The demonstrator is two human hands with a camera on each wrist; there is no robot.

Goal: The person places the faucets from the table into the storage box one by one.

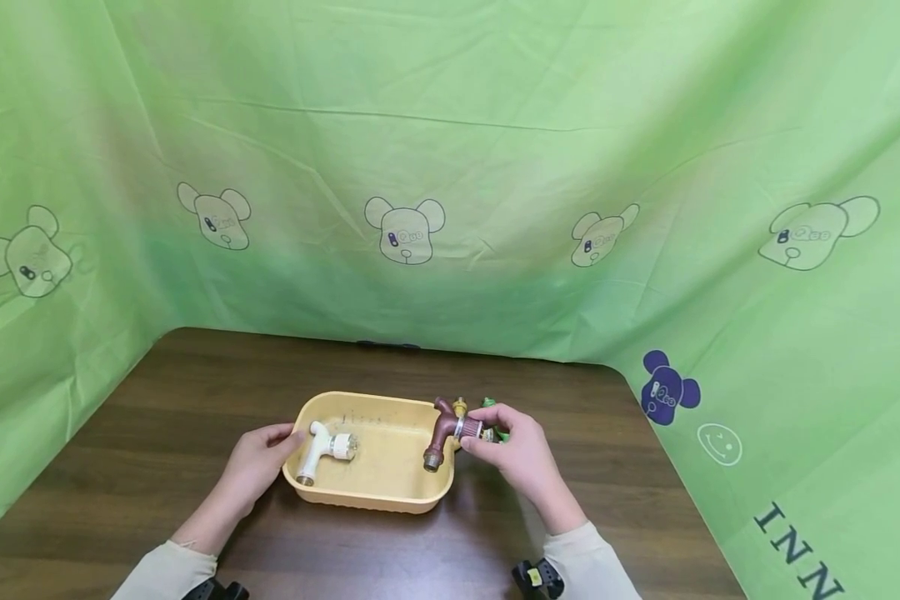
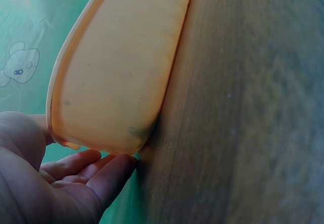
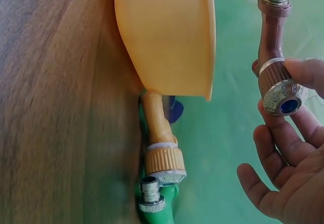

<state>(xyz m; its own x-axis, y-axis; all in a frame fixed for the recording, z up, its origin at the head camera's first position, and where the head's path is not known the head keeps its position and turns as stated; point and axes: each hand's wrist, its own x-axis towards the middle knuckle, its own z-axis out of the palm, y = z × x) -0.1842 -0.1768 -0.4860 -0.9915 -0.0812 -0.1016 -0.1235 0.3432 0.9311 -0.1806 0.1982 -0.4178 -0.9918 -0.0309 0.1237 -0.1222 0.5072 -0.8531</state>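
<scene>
My left hand [image 1: 252,468] grips the left end of a yellow plastic basin [image 1: 375,502], thumb at its rim and fingers against the outside wall. Between the thumb and fingers of my right hand [image 1: 521,457] is a maroon tap [image 1: 442,432], pinched by its ribbed handle end. It is raised above the basin's right end, its threaded metal end pointing toward me. Inside the basin, a white tap [image 1: 317,452] leans at the left. A yellow tap [image 3: 156,115] and a green tap [image 3: 161,215] lie on the table just right of the basin, partly hidden in the head view.
The dark wooden table [image 1: 217,375] carries the basin and taps. Green curtain [image 1: 405,150] with printed bear heads surrounds its back and sides. A small dark object [image 1: 387,344] lies at the table's back edge. Black wrist straps [image 1: 537,577] sit at both sleeves.
</scene>
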